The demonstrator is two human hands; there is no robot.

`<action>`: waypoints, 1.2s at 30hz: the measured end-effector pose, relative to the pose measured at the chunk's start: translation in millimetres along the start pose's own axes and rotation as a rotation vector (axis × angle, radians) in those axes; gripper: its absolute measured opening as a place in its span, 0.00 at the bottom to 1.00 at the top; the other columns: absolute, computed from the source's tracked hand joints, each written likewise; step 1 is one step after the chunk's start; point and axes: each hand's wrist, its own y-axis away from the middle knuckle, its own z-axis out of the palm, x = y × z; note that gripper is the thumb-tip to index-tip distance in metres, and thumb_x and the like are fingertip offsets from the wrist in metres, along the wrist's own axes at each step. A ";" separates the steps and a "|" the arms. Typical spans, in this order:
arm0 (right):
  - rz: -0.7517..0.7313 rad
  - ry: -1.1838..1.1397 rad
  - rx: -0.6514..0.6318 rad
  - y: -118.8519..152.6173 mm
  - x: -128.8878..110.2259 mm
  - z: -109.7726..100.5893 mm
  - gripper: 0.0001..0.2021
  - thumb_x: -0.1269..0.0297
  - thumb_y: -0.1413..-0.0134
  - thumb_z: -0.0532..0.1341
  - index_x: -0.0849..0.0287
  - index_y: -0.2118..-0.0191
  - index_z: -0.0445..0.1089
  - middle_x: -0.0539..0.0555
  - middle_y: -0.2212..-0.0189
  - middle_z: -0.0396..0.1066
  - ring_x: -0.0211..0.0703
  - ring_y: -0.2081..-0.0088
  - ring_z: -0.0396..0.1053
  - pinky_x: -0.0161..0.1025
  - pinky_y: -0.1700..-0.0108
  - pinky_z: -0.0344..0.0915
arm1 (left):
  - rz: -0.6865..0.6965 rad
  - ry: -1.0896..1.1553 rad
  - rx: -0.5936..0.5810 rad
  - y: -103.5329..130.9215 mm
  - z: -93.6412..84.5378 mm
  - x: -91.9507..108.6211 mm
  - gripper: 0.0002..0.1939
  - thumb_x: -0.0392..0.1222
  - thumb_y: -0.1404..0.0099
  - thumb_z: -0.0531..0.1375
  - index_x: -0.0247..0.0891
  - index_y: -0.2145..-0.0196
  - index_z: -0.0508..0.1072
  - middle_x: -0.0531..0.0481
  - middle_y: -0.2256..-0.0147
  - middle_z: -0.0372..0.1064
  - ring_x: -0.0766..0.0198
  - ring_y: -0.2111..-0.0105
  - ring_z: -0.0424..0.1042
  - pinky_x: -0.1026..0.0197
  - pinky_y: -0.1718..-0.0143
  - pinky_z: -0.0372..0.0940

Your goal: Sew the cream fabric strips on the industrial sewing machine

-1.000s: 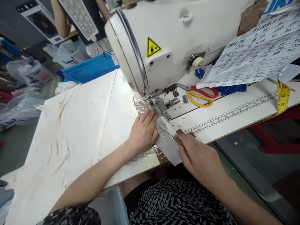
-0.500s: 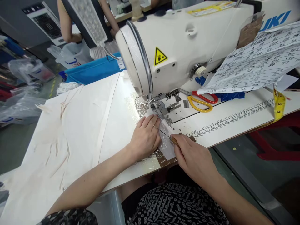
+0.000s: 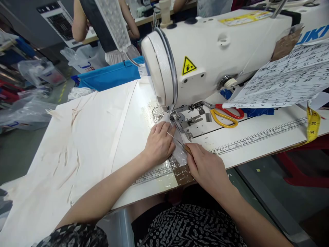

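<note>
Flat on a thin white fabric piece (image 3: 179,156), my left hand (image 3: 159,143) lies just in front of the presser foot (image 3: 177,124), fingers together and pointing towards it. My right hand (image 3: 205,164) is closed round the wooden handle of an awl (image 3: 187,149). The awl's thin metal shaft points left, its tip beside my left fingers over the fabric. Part of the fabric is hidden under my left hand. Above stands the white sewing machine (image 3: 213,61), its needle area close to my fingertips.
Scissors (image 3: 226,118) with red and yellow handles lie right of the needle plate. A written sheet (image 3: 282,77) and a tape measure (image 3: 313,125) are further right. Large white cloth (image 3: 87,137) covers the table's left. Another person (image 3: 102,31) stands behind a blue cloth bin (image 3: 110,76).
The fabric has advanced towards the presser foot, and its near end sits further from the table edge. Both hands moved slightly forward with it. The camera view has shifted a little.
</note>
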 end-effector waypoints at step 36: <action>0.159 -0.224 0.101 36.9 39.0 -19.4 0.11 0.64 0.32 0.51 0.61 0.58 0.68 0.50 0.77 0.71 0.41 0.79 0.70 0.32 0.80 0.59 | 0.092 -0.020 -0.064 6.5 -5.9 16.2 0.22 0.39 0.27 0.46 0.24 0.42 0.66 0.35 0.41 0.64 0.50 0.40 0.62 0.46 0.38 0.58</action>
